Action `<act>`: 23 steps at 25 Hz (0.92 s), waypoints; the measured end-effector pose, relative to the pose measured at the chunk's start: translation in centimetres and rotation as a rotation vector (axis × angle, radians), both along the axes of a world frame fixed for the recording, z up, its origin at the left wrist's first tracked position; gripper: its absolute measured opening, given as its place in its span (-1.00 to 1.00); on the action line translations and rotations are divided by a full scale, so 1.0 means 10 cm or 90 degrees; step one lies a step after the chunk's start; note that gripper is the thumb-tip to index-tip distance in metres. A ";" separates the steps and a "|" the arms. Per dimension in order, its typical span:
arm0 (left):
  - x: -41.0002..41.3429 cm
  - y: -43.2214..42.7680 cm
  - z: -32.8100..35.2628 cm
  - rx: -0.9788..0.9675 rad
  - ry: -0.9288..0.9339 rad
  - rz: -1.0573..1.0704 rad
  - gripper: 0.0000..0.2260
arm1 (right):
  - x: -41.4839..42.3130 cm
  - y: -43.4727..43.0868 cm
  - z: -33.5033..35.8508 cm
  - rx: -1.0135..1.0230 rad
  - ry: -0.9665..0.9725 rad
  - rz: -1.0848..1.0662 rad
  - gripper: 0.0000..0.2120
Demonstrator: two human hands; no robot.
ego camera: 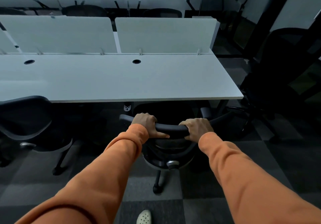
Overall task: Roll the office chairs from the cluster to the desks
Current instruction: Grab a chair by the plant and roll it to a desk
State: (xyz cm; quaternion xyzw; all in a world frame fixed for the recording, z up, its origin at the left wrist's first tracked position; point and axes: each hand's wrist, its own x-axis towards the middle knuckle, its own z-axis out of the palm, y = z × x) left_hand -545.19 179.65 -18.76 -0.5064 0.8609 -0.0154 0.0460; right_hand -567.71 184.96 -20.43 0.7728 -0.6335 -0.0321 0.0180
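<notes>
Pale perforated clog (143, 217) pokes in at the bottom edge, on the dark chequered carpet (199, 211). From either side of it two orange sleeves (97, 180) reach forward. Both the left hand (146, 125) and the right hand (197, 129) are curled tight round the backrest rail (171, 128) of a black office chair (166, 154) (the left thumb lies straight along it), with a bare stretch of rail between them. That chair stands right at the white desk (121, 79), its seat under the front edge near the desk's right end. A second chair (29, 119) sits at the next place to the left. Divider panels (165, 34) stand along the desk's far side, and a cable hole (136, 61) lies in the top. Another dark chair (281, 67) stands apart on the right.
</notes>
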 end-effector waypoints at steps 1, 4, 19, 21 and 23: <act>0.02 -0.13 0.00 0.002 0.003 0.001 -0.27 | 0.03 -0.12 0.00 0.004 -0.001 -0.005 -0.55; 0.08 -0.55 -0.02 0.008 0.011 -0.002 -0.27 | 0.08 -0.51 0.01 0.013 -0.012 -0.017 -0.55; 0.20 -1.52 -0.09 0.006 0.073 -0.036 -0.26 | 0.16 -1.49 0.02 0.024 -0.017 -0.038 -0.57; 0.20 -1.51 -0.12 -0.006 0.116 -0.037 -0.13 | 0.15 -1.49 0.03 0.031 -0.033 -0.028 -0.55; 0.18 -1.51 -0.14 0.003 0.143 -0.017 -0.14 | 0.15 -1.47 0.05 0.031 -0.062 -0.019 -0.45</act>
